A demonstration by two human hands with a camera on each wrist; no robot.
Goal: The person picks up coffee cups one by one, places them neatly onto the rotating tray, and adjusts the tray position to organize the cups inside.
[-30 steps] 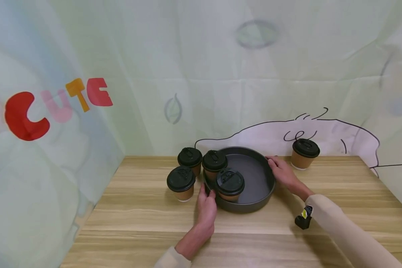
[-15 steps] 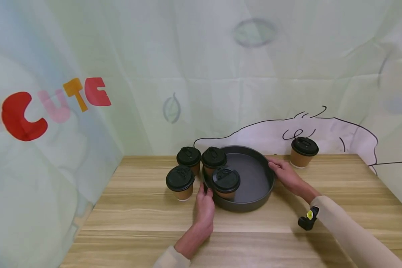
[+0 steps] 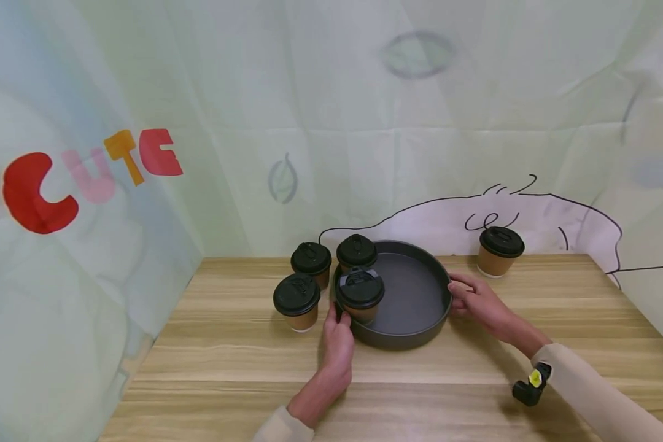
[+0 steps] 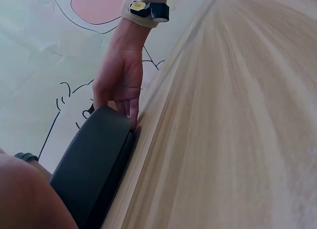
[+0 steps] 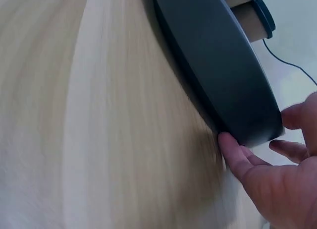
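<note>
A round dark grey pan with a low wall is on the wooden table between my hands. Two brown paper cups with black lids stand inside it at the left, a front cup and a rear cup. My left hand grips the pan's left front wall, thumb at the rim beside the front cup. On the opposite side my right hand holds the wall; in the right wrist view its fingertips are at the pan's bottom edge and the thumb lies against the side.
Left of the pan stand two more lidded cups, a nearer cup and a farther cup. Another lidded cup is at the back right, close to the printed curtain. The wooden table extends toward the front.
Inside the pan, the front cup has shifted left and back, and the rear cup slightly back. My right hand has come nearer along the rim. The left hand has barely moved.
</note>
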